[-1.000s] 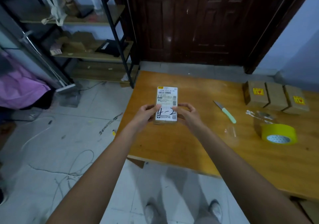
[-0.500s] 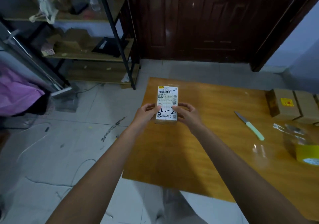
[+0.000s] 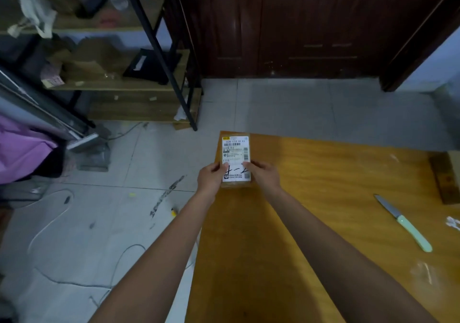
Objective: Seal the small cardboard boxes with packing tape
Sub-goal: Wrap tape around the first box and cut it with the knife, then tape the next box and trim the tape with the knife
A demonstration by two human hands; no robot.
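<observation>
A small cardboard box (image 3: 236,148) with a white shipping label on top is held over the far left corner of the wooden table (image 3: 311,198). My left hand (image 3: 210,177) grips its left side and my right hand (image 3: 265,174) grips its right side, thumbs on the label. Part of another cardboard box (image 3: 445,177) shows at the right edge of the view. The tape roll is out of view.
A knife (image 3: 405,223) with a pale green handle lies on the table at right, with a small white scrap (image 3: 453,222) beside it. A black-framed shelf (image 3: 117,56) with clutter stands at left, cables lie on the tiled floor (image 3: 99,210), and a dark door (image 3: 286,24) is behind.
The view has swung left: the tape roll and most of the boxes at right have left the frame. Both hands still hold the labelled box, now over the table's far left corner.
</observation>
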